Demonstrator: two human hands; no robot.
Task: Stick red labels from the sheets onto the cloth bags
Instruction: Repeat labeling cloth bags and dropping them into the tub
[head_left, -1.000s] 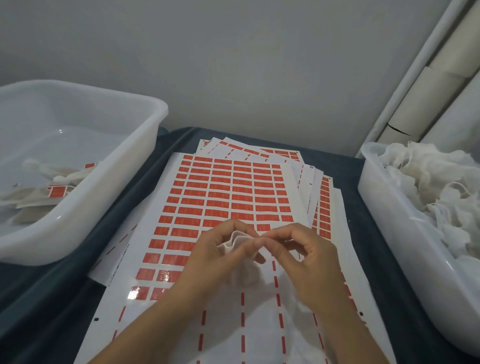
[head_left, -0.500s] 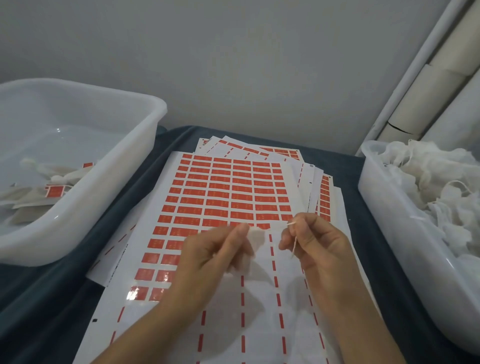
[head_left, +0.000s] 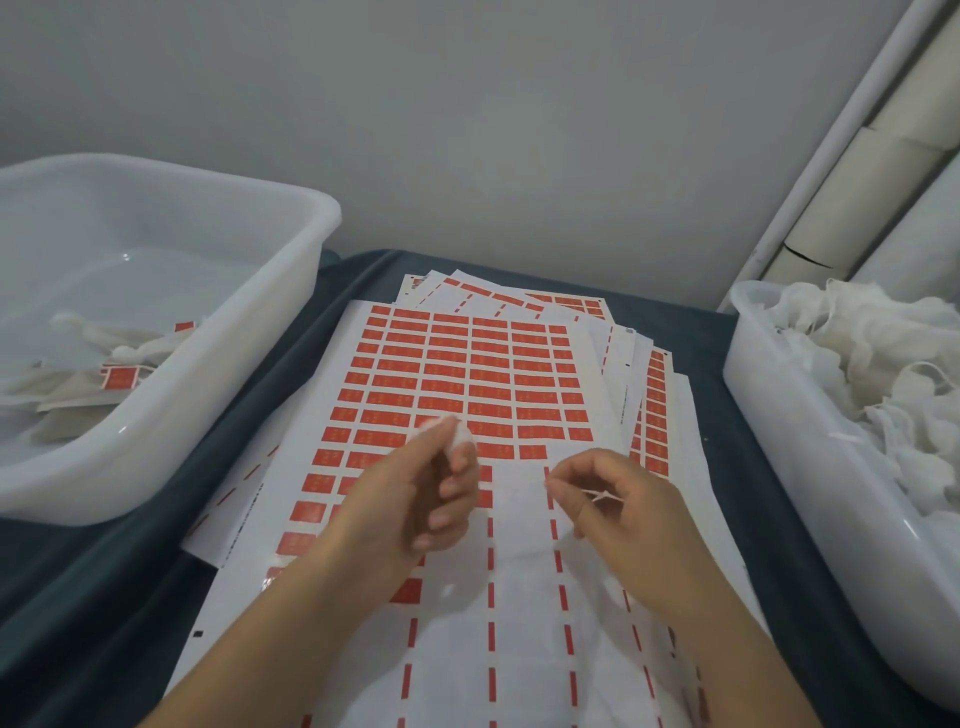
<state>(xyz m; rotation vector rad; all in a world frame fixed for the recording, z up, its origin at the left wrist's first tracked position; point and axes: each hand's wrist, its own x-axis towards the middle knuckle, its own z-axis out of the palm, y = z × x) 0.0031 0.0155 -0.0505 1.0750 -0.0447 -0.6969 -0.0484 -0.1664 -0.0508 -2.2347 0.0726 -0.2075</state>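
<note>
A stack of white sheets with rows of red labels (head_left: 467, 374) lies on the dark cloth-covered table. The top sheet's near half is peeled bare, with only red dashes left. My left hand (head_left: 415, 499) hovers above the sheet and grips a small white cloth bag (head_left: 460, 439) by its top, between thumb and fingers. My right hand (head_left: 618, 499), a short way to the right, pinches the bag's thin white drawstring (head_left: 597, 493). The bag's body is mostly hidden behind my left fingers.
A white plastic tub (head_left: 291, 291) at the left holds a few labelled bags (head_left: 119, 374). Another white tub (head_left: 769, 415) at the right is piled with unlabelled white cloth bags (head_left: 872, 364). Cardboard tubes (head_left: 857, 197) lean in the right corner.
My hands have drawn apart. The left one lifted the bag up and to the left, while the right one pulled the drawstring out to the right.
</note>
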